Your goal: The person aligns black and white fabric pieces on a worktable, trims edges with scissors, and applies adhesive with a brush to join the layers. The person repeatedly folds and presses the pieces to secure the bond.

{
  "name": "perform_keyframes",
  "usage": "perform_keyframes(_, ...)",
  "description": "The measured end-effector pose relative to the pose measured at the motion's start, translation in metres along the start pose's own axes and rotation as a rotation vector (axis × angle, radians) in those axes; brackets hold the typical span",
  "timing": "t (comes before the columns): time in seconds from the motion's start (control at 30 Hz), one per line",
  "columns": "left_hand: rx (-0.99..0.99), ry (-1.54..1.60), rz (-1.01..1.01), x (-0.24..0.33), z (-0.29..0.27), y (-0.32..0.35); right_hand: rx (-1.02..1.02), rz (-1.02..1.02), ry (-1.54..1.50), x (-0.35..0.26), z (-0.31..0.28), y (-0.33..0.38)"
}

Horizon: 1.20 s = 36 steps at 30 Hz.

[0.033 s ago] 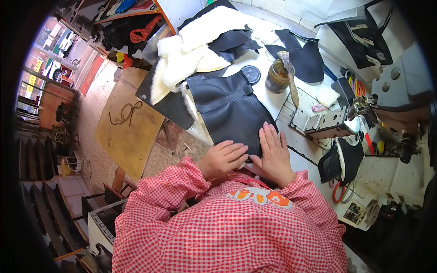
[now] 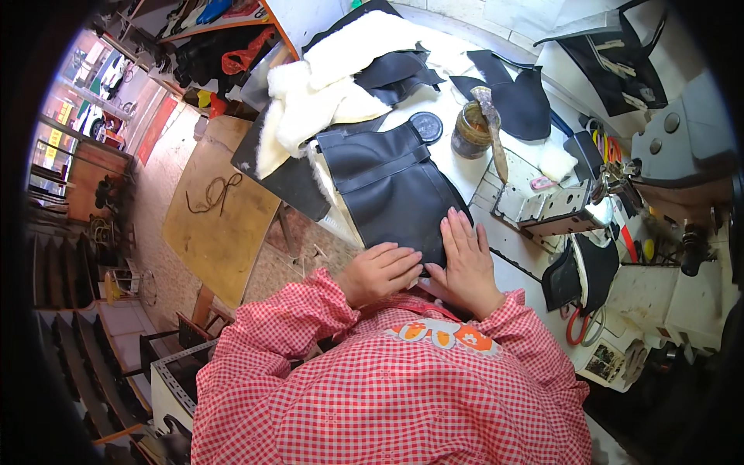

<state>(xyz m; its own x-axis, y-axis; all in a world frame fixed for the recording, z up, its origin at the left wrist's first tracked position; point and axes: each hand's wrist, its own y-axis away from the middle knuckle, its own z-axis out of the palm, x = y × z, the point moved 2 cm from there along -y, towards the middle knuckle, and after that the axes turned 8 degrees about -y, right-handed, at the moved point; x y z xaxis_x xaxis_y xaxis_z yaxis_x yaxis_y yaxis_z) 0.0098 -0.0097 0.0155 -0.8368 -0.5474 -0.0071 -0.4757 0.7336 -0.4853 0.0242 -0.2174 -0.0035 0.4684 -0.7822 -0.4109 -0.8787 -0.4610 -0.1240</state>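
A black leather piece (image 2: pixel 387 205) with a strap-like band across it lies on the worktable, with white fleece showing along its left edge. My left hand (image 2: pixel 381 273) rests on its near edge, fingers stretched out and lying flat. To the right, my right hand (image 2: pixel 469 263) is also flat, with its fingers spread across the near right corner. Neither hand grips anything. Just beyond the leather sit a round black lid (image 2: pixel 426 127) and an open glue jar (image 2: pixel 471 133), with a brush (image 2: pixel 493 128) laid across the jar's top.
White fleece pieces (image 2: pixel 325 105) and black leather cutouts (image 2: pixel 515 101) cover the far table. A sewing machine (image 2: pixel 690 139) stands at right, with red-handled scissors (image 2: pixel 575 325) nearby. On the left is a brown board (image 2: pixel 221 240) carrying a dark cord (image 2: pixel 215 192).
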Motion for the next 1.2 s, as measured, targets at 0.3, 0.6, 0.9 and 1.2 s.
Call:
perform_keyframes(0.3, 0.084, 0.182, -0.103, 0.010, -0.002, -0.003, 0.015, 0.023, 0.026, 0.000, 0.001, -0.003)
perform_keyframes(0.6, -0.035, 0.119, 0.001, 0.004, 0.001, 0.001, 0.007, 0.025, 0.028, 0.000, 0.006, 0.000)
perform_keyframes(0.9, -0.379, -0.157, -0.271, -0.001, 0.020, -0.053, -0.010, 0.029, 0.019, 0.000, 0.007, 0.001)
perform_keyframes(1.2, -0.469, -0.106, -0.166, -0.051, 0.037, -0.067, -0.001, 0.025, 0.014, 0.000, 0.002, -0.001)
